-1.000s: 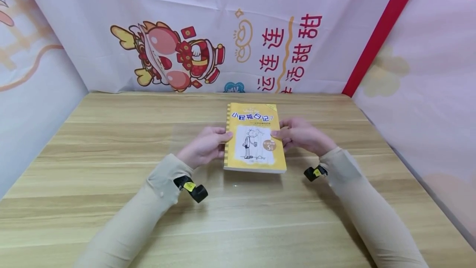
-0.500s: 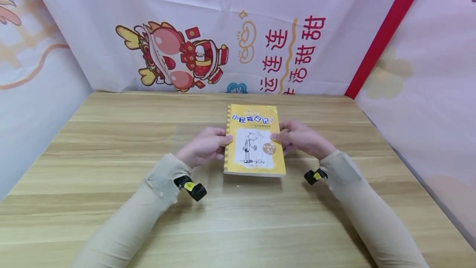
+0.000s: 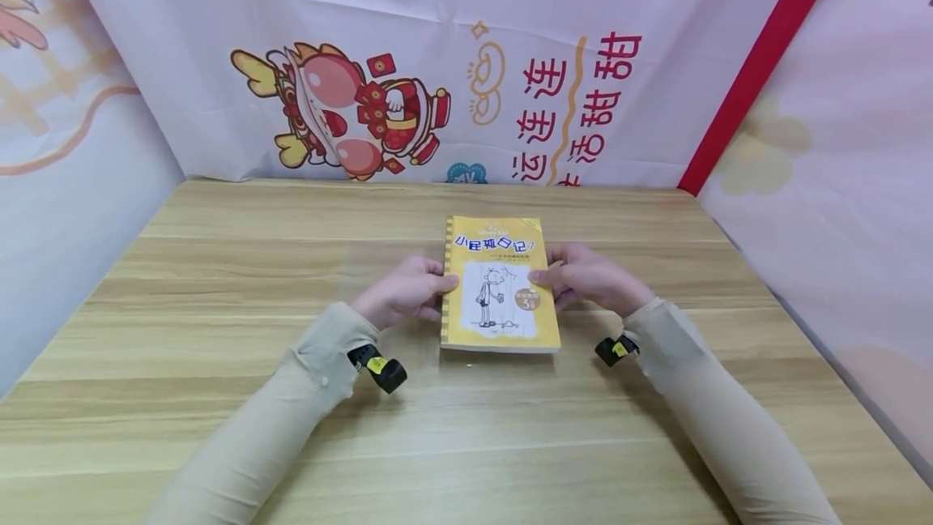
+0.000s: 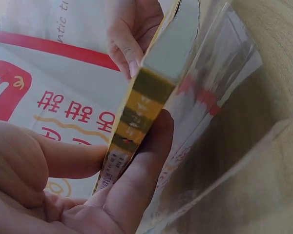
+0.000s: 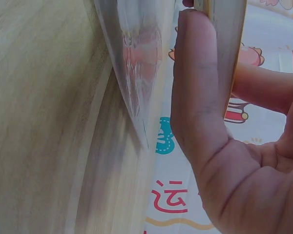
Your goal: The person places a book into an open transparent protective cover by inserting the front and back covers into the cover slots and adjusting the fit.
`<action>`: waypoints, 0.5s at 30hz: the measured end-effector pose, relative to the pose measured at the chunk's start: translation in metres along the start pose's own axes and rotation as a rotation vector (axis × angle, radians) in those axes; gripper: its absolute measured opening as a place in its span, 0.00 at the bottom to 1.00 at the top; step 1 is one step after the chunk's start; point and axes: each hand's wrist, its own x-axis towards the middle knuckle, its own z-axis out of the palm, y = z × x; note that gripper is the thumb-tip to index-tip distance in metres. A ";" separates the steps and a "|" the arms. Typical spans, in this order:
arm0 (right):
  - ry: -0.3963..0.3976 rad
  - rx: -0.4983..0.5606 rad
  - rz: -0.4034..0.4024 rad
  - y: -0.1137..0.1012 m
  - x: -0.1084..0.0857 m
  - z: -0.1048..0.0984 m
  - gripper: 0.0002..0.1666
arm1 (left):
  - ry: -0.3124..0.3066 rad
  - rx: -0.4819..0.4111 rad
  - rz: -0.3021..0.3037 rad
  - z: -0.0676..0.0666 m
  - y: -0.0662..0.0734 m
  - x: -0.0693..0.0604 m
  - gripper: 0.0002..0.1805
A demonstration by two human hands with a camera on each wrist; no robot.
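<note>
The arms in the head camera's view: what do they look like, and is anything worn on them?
They belong to a person and have long, plain beige sleeves. A black strap-like piece shows by the left cuff and another by the right, each with a yellow label too small to read. The left hand and right hand wear no gloves.

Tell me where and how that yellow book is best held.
Best guess: the book by its long sides, about midway, one hand from the left and one from the right, thumbs on the cover, fingers beneath. It's slim, closed and raised off the table, leaving room underneath. The left hand pinches the spine and the right hand the page edge that way.
</note>
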 end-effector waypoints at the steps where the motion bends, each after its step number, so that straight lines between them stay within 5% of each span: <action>1: 0.002 -0.003 0.004 0.000 0.000 0.001 0.21 | -0.002 0.002 -0.004 0.000 0.000 0.000 0.16; 15: 0.013 -0.014 0.069 0.007 0.006 0.006 0.18 | -0.037 0.076 -0.032 -0.005 -0.004 0.003 0.16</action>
